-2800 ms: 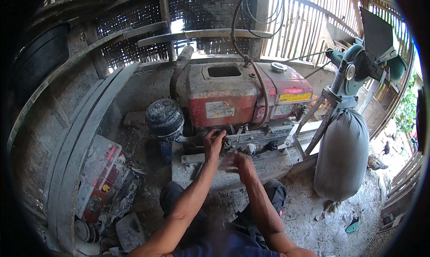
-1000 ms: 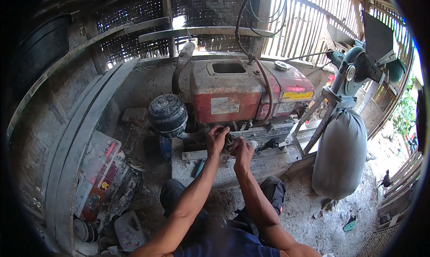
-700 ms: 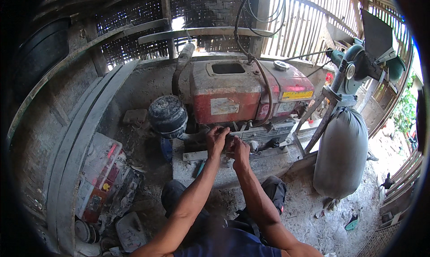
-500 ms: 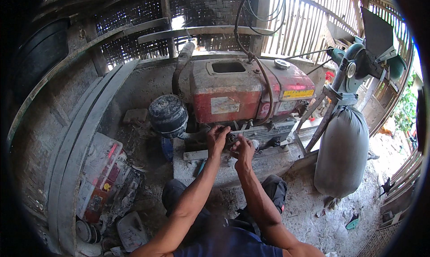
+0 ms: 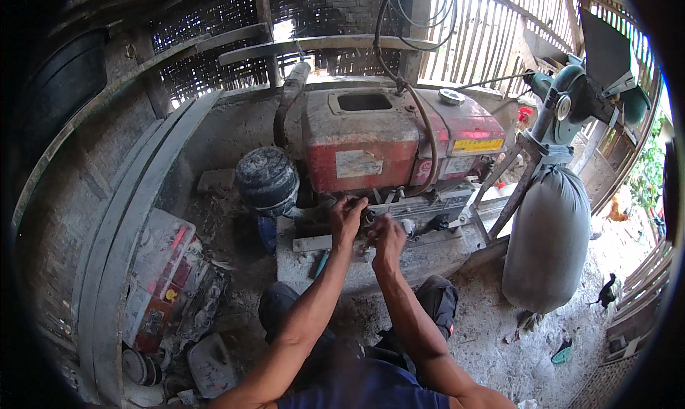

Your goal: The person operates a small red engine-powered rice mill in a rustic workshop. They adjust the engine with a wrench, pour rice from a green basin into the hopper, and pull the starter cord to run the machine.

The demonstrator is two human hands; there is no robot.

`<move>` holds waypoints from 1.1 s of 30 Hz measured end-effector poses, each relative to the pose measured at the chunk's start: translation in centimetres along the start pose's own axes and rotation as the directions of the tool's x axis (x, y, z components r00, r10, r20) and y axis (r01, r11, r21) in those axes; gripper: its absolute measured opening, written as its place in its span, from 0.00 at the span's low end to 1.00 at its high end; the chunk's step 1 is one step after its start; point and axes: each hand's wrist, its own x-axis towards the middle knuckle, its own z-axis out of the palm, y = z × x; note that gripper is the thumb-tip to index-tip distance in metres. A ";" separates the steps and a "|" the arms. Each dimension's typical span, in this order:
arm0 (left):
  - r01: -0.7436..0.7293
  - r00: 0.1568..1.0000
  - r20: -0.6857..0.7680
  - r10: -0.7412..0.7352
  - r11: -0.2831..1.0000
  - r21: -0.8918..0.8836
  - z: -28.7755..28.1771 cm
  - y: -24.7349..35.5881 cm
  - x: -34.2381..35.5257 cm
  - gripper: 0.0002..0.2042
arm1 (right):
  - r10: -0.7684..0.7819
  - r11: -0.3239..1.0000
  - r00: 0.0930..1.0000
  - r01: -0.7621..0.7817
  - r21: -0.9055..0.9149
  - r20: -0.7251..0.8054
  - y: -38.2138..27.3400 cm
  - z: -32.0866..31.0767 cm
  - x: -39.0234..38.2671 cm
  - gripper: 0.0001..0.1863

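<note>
Red paint, worn and dusty, covers the engine (image 5: 364, 168), which sits in the middle of the scene on a pale concrete base (image 5: 410, 270). Both hands work at its near lower side. The left hand (image 5: 347, 218) has its fingers bent and their tips close together beside a small dark fitting (image 5: 368, 215); I cannot tell if it grips something. The right hand (image 5: 387, 235), just to the right, is half curled and blurred, so its grip I also cannot tell. The hands hide some of the small parts behind them.

To the left of the hands, a round black canister (image 5: 266, 181) stands close and limits the room on this side. A brown hose (image 5: 431, 134) comes down across the front of the engine. On the right, well apart from the hands, a full grey sack (image 5: 546, 245) hangs below a green mill (image 5: 566, 113). Along the left, long planks (image 5: 107, 266) lean next to a dusty red and white machine (image 5: 163, 280), and a pale jug (image 5: 212, 366) lies nearer. At the far left is a large black tub (image 5: 66, 88). On the right floor there are a black bird (image 5: 607, 292) and a green sandal (image 5: 562, 353).
</note>
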 end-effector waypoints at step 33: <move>0.142 0.990 -0.008 -0.142 0.989 0.043 0.2 1.7 -0.6 0.10 | 0.245 0.967 0.956 -0.252 0.026 0.162 -0.1 0.6 0.4 0.13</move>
